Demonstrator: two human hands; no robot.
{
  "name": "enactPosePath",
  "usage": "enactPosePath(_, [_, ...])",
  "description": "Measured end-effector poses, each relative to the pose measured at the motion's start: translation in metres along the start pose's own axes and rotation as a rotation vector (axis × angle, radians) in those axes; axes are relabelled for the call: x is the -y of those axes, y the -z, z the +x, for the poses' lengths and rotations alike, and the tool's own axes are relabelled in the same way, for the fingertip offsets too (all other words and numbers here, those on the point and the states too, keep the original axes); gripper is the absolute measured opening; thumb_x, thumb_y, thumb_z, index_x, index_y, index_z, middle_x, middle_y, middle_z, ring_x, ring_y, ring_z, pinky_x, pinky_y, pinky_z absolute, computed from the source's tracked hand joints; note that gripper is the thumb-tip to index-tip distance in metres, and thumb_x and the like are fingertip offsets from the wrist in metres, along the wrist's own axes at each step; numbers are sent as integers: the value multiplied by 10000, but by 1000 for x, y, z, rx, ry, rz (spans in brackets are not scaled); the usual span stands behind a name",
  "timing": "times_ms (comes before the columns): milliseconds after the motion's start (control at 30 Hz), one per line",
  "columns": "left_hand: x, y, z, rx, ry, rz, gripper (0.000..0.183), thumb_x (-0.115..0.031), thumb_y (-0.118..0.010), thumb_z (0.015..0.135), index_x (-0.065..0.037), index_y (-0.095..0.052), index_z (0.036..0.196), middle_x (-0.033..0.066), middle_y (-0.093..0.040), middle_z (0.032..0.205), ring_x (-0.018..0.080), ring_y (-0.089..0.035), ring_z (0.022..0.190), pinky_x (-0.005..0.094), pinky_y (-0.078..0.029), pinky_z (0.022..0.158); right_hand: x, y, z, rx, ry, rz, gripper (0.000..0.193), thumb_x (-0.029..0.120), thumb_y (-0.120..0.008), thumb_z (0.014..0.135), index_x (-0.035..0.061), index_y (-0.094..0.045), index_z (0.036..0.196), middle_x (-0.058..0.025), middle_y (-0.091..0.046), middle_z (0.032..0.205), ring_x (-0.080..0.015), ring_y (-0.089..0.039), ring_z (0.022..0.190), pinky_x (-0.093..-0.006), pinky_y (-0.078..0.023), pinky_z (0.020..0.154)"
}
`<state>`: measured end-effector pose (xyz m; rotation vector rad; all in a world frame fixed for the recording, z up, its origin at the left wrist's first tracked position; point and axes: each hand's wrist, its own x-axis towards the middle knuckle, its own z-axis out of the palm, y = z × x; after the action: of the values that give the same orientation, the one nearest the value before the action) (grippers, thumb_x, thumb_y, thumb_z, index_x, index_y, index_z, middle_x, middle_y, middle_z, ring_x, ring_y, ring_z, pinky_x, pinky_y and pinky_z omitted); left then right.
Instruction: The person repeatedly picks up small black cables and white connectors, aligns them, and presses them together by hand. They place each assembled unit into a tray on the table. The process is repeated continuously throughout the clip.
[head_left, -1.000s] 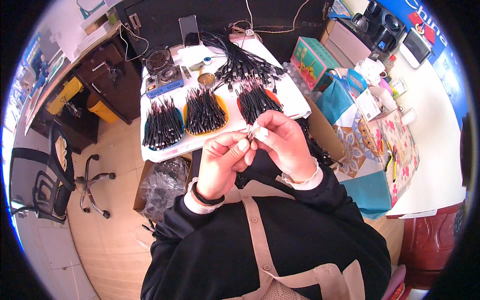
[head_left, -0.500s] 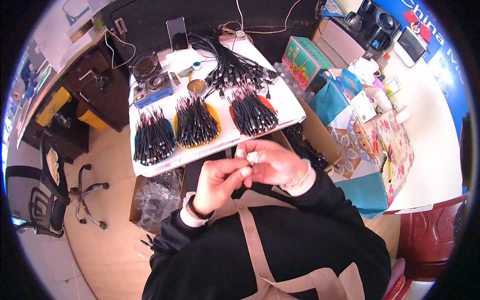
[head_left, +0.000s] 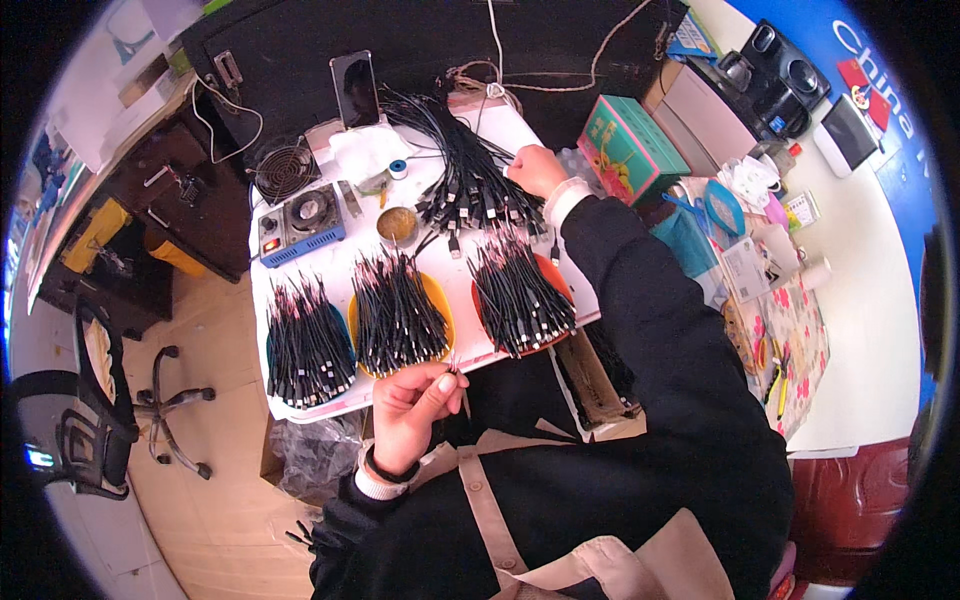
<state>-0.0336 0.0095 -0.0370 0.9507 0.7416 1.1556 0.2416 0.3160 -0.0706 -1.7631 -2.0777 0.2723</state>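
Note:
My left hand (head_left: 412,412) is in front of the table's near edge, thumb and forefinger pinched on a thin black cable (head_left: 453,371) with fine bare wire ends sticking up; most of it is hidden. Reaching to the table's far right, my right hand (head_left: 540,171) has curled fingers, and what they hold, if anything, cannot be made out. It is beside a loose pile of black USB cables (head_left: 470,185). Three bundles of short black cables stand along the front: one in a blue bowl (head_left: 351,345), one in a yellow bowl (head_left: 441,298), one in a red bowl (head_left: 562,285).
A blue heating device (head_left: 305,240) with a fan (head_left: 286,172) stands at the back left, near a small round tin (head_left: 397,226) and a propped phone (head_left: 355,90). A green and pink carton (head_left: 632,150) is right of the table. An office chair (head_left: 100,400) stands left.
My right hand has parted from the left and reached far across to the table's right side. My left hand has stayed near the front edge, dropping slightly in view, still pinching.

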Motion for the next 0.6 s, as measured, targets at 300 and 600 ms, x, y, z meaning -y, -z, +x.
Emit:
enactPosePath(300, [-3, 6, -4, -52, 43, -68, 135, -88, -565, 941, 16, -650, 952, 13, -585, 688, 22, -406, 523, 167, -262, 460, -9, -17, 19, 39, -104, -27, 268, 266, -733, 688, 17, -709, 783, -221, -670, 829, -375, -657, 812, -411, -522, 766])
enactPosePath(600, [-6, 0, -22, -73, 22, -71, 132, -81, -557, 941, 20, -642, 945, 17, -573, 678, 29, -369, 508, 183, -237, 449, -10, -21, 31, 6, -58, -47, 283, 281, -711, 684, 11, -702, 768, -211, -665, 806, -367, -650, 780, -425, -513, 747])
